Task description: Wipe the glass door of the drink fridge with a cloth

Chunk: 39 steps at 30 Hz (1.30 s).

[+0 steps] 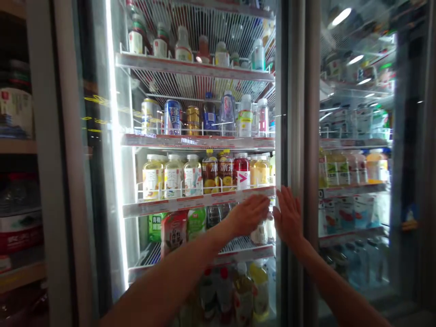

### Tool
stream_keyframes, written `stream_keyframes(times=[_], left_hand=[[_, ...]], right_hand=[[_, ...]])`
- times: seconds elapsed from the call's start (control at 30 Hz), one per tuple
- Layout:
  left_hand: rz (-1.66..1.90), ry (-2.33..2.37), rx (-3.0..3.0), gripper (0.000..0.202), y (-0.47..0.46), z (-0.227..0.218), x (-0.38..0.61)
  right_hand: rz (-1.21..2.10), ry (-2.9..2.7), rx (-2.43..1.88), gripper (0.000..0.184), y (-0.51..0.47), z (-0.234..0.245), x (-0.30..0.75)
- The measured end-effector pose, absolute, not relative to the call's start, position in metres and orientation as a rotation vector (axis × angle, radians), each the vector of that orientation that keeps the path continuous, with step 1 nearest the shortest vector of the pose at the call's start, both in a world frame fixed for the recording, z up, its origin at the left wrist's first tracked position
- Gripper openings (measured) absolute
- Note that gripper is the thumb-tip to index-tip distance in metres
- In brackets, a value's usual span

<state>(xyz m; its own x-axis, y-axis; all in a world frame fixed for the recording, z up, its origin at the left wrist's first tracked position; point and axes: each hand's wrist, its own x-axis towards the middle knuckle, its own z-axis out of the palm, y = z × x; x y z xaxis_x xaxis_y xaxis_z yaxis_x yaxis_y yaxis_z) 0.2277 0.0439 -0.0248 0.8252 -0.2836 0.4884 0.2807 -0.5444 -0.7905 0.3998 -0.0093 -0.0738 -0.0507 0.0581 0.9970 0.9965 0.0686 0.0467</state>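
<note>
My right hand [288, 215] is held up with its fingers stretched out, at the metal edge of the cooler door [295, 113]. It appears to rest against that frame. Just left of it, my left hand [250, 212] points rightward, fingers extended and slightly blurred, in front of the shelf edge [197, 200]. Whether it touches the glass I cannot tell. Neither hand holds anything. Behind my left hand stand a red drink bottle [241, 170], dark iced tea bottles [225, 170] and pale yellow bottles [260, 171]. My left forearm partly covers the lower shelf.
Higher racks carry a blue can [172, 117], a gold can [193, 120] and other bottles. A red pouch [173, 232] and a green pouch [196, 221] sit lower down. Another glass-fronted cooler section [354, 190] is at right; a shelf with bottles [17, 141] borders the left.
</note>
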Motion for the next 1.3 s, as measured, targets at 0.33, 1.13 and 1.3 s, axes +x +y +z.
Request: stream_keyframes(times=[0.33, 1.13, 1.3], left_hand=[[-0.765, -0.244, -1.951, 0.042, 0.044, -0.003, 0.148], [-0.614, -0.300, -1.840, 0.049, 0.048, 0.015, -0.062], [-0.954, -0.626, -1.650, 0.054, 0.055, 0.026, -0.074]], right_hand=[[-1.120, -1.398, -1.096, 0.060, -0.005, -0.069, 0.365], [-1.116, -1.616, -0.821, 0.064, 0.024, -0.017, 0.235], [-1.103, -1.589, -0.814, 0.062, 0.028, -0.008, 0.220]])
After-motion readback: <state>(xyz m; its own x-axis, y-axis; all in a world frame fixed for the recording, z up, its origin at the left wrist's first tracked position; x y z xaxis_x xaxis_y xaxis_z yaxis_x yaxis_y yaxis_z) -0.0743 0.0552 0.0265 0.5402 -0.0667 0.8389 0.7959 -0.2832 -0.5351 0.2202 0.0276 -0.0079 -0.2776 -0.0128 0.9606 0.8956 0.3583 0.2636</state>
